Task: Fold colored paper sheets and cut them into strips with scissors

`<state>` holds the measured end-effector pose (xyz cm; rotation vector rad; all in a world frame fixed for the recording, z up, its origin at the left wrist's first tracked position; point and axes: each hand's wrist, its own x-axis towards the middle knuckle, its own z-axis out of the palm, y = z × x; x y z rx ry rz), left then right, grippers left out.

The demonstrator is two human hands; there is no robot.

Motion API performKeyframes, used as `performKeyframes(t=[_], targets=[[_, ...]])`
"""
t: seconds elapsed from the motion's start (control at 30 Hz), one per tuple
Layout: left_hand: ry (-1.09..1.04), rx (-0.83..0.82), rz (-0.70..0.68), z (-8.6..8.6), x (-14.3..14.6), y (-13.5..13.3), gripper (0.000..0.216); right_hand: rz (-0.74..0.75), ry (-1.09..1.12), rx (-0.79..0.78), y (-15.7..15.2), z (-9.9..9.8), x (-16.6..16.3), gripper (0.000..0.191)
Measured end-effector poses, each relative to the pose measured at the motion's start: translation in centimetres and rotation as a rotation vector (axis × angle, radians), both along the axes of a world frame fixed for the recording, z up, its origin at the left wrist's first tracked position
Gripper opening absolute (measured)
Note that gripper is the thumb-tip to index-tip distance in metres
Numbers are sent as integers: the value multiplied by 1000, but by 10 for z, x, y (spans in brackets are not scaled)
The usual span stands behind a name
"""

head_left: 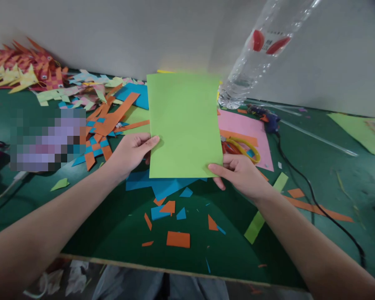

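A plain light green sheet of paper (pixel 185 121) is held up over the table, facing me. My left hand (pixel 134 149) pinches its left edge, thumb on the front and fingers behind. At the lower right corner my right hand (pixel 239 173) grips it the same way, thumb in front. Behind and below the sheet lies blue paper (pixel 167 187), partly covered by it. Yellow-handled scissors (pixel 253 152) rest on a pink sheet (pixel 262 133) just beyond my right hand; their blades are hidden.
Orange and blue woven paper strips (pixel 96 133) lie left, near finished paper fish (pixel 28 68). A clear plastic bottle (pixel 259 54) stands at the back. A glue gun (pixel 270 121) trails a black cord. Orange scraps (pixel 178 239) dot the green table (pixel 118 233).
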<state>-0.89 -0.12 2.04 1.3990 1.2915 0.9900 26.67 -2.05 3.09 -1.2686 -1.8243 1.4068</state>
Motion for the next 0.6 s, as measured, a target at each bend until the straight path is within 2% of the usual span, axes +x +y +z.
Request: performKeyframes(t=[0.17, 0.33, 0.47, 0.6], targets=[[57, 21, -17, 2, -1, -1, 39, -8, -12, -36, -1, 3, 1, 41], [187, 125, -50, 7, -1, -4, 42, 4, 73, -61, 1, 0, 2, 33], [237, 144, -59, 11, 0, -6, 41, -121, 127, -35, 4, -8, 3, 34], [137, 44, -126, 11, 2, -8, 37, -242, 159, -54, 6, -12, 3, 31]])
